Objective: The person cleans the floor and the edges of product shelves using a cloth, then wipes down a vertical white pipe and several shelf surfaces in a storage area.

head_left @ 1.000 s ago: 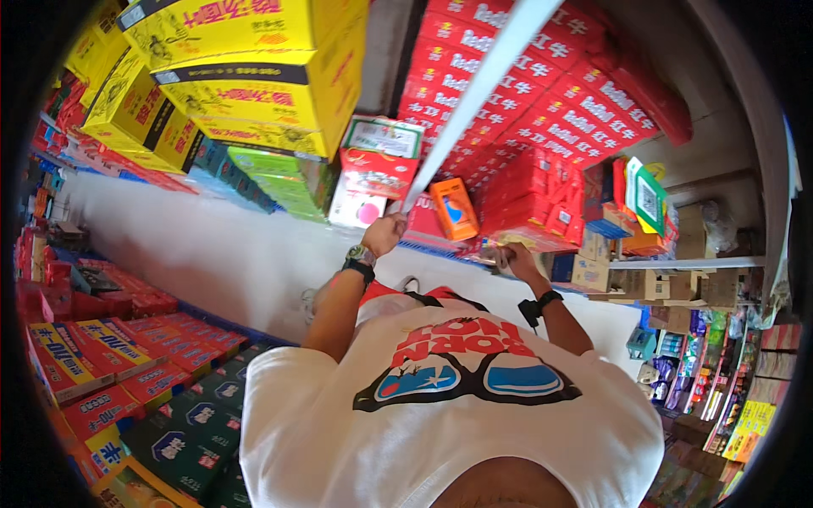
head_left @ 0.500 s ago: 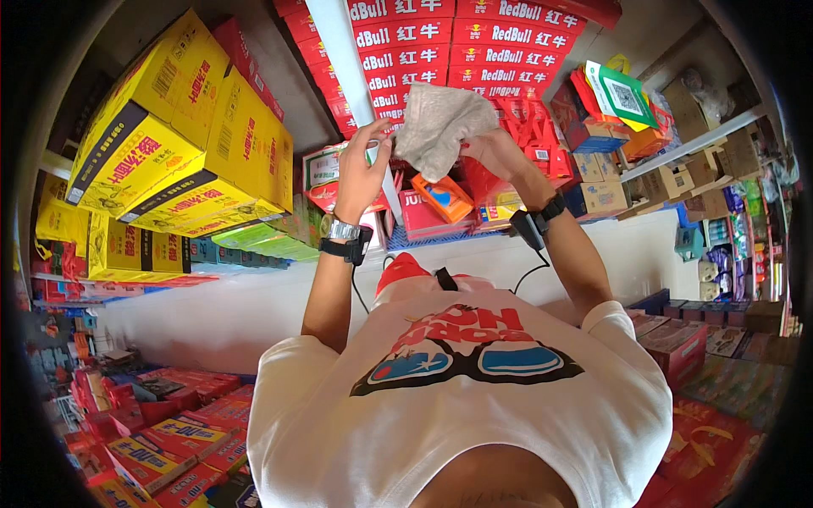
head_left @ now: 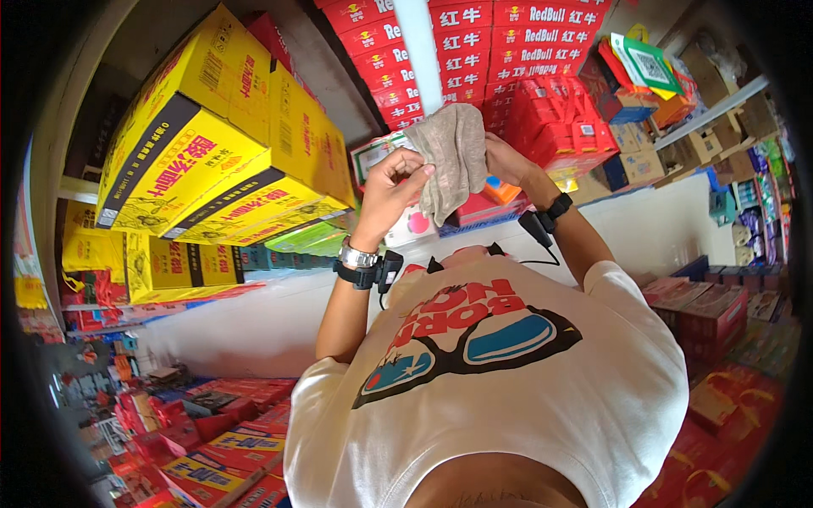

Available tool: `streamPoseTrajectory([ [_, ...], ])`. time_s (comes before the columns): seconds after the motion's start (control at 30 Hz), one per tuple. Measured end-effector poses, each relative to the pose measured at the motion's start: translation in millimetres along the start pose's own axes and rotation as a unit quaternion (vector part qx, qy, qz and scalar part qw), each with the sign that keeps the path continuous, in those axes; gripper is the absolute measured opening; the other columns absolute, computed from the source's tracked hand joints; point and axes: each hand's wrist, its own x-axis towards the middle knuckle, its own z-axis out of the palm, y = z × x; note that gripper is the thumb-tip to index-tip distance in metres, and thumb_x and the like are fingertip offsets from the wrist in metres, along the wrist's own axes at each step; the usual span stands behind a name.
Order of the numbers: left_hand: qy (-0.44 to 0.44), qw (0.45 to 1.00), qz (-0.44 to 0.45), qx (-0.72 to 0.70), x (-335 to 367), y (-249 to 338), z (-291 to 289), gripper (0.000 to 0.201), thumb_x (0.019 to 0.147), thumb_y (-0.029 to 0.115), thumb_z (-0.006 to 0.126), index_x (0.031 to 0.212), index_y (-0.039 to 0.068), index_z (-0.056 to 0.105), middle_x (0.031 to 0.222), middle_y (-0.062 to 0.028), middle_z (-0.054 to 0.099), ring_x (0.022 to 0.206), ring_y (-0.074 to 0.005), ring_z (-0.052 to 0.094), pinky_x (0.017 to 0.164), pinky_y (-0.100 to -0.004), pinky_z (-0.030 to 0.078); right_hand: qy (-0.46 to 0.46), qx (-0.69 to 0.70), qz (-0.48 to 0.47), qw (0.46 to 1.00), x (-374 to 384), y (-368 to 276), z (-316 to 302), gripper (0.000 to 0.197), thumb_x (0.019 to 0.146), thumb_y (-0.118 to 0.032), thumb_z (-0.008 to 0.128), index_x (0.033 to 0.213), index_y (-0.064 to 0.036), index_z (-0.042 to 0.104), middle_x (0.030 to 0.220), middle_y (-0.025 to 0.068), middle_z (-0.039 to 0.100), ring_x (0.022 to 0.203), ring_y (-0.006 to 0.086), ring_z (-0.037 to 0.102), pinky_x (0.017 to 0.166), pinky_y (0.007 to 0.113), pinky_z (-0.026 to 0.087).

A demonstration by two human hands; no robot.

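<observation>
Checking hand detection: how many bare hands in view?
2: left hand and right hand, at opposite sides of the grey cloth, which partly hides the right one. No others show.

Grey-beige cloth [head_left: 458,161]; yellow, black-banded cartons [head_left: 254,140]; white shirt [head_left: 508,411].

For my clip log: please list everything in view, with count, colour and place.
cloth: one, grey-beige, upper centre
large cartons: several, yellow and black, left
stacked cartons: many, red, top centre
pole: one, white, top centre
gift boxes: several, red, right of the cloth
card: one, green and white, upper right
small box: one, orange, just right of the cloth
flat boxes: several, red and yellow, lower left
watch: one, silver, left wrist
wrist straps: two, black, one per wrist
shirt: one, white, lower centre
left hand: one, bare, pinching the cloth's left edge
right hand: one, bare, at the cloth's right edge
</observation>
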Motion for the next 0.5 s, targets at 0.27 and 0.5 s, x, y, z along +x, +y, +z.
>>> streamPoseTrajectory([
  [0.27,0.055,0.983,0.078,0.155,1.0,-47.9,-65.7,0.010,0.109,0.011,0.089,0.111,0.003,0.084,0.093,0.0081,0.072,0.081,-0.0011,0.058,0.073,-0.0232,0.046,0.323,-0.267,-0.184,0.889,22.2,79.3,37.6,0.039,0.123,-0.038,0.068,0.134,-0.0009,0.076,0.118,0.0068,0.082,0.102,0.0147,0.075,0.095,0.035,0.062],
  [0.5,0.041,0.996,0.031,0.070,-0.4,-81.6,-78.9,0.011,0.112,0.012,0.087,0.113,0.002,0.084,0.095,0.0059,0.075,0.084,-0.0021,0.060,0.077,-0.0238,0.048,0.127,-0.346,-0.165,0.915,-0.8,97.1,139.9,0.034,0.113,-0.026,0.085,0.135,-0.0043,0.073,0.111,0.0024,0.077,0.109,0.0109,0.071,0.096,0.031,0.058],
])
